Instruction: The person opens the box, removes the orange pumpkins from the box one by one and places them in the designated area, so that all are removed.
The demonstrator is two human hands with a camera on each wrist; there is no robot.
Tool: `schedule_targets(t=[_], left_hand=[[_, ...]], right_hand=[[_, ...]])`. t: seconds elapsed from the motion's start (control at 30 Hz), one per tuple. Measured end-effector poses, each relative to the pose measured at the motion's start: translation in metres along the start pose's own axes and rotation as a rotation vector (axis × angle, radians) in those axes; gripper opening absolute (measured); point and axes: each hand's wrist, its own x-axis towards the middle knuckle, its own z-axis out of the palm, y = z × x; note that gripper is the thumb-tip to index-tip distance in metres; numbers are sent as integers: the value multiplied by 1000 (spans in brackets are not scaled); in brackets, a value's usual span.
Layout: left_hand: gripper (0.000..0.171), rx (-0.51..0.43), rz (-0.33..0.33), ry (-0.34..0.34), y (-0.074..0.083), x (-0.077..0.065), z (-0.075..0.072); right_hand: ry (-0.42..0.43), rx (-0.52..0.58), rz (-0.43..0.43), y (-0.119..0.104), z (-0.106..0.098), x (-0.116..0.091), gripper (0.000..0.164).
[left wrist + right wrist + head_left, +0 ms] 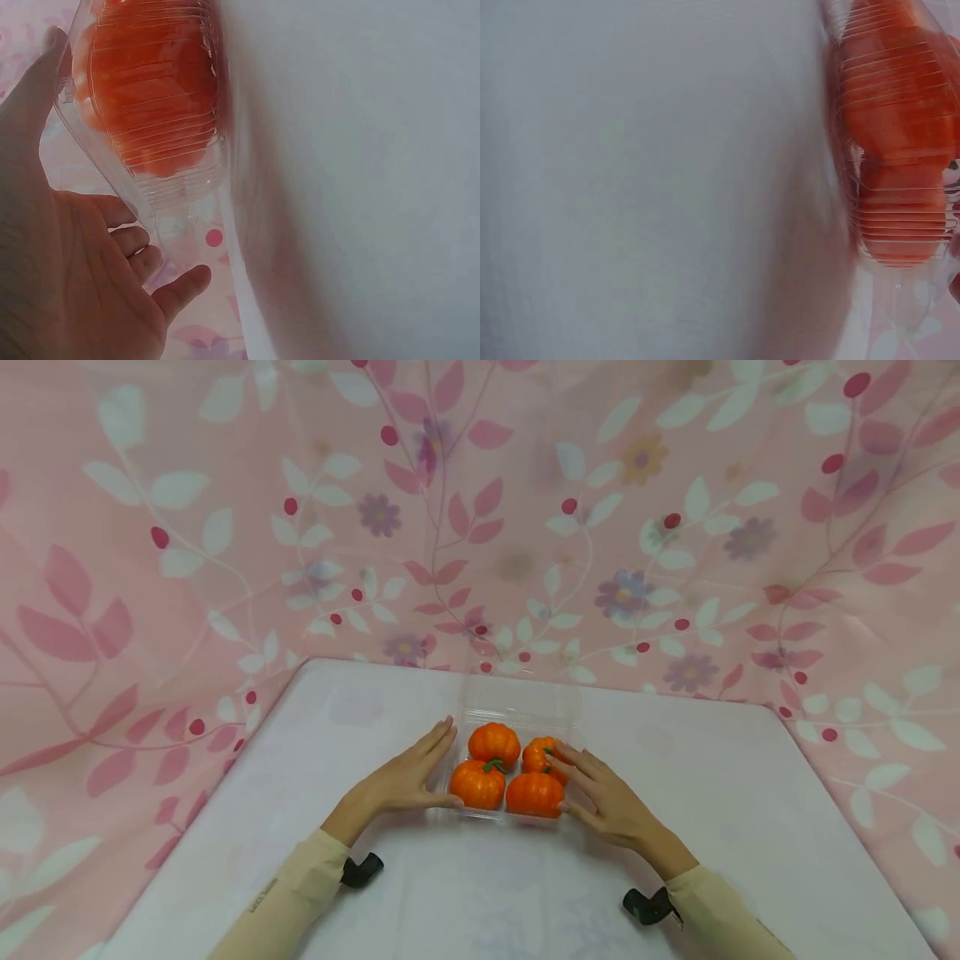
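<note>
Several small orange pumpkins with green stems, among them a front-left pumpkin [477, 786] and a back-left pumpkin [494, 744], sit in a clear plastic clamshell box [487, 815]. Its lid [517, 697] is raised at the back. My left hand [405, 779] rests along the box's left side, fingers extended and thumb at the front corner; the left wrist view shows the thumb against the rim. My right hand [609, 795] is at the right side, its fingers partly covering the back-right pumpkin [537, 753]. The right wrist view barely shows that hand, so its exact contact is unclear.
The box stands on a white-covered table [360, 718]. Behind and beside the table hangs a pink floral cloth [510, 568]. A black wrist device [363, 870] is worn at the left cuff, another black wrist device [648, 907] at the right.
</note>
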Motion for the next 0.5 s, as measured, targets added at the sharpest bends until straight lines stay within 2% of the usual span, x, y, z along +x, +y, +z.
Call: schedule_targets(t=[0.33,0.5], left_hand=[[118,-6,12,5,0,-1,-2],[119,-16,10,5,0,-1,-1]], right_hand=[[-13,-59,-30,1,4,1,58],[-13,-53,-25,0,3,6,57]])
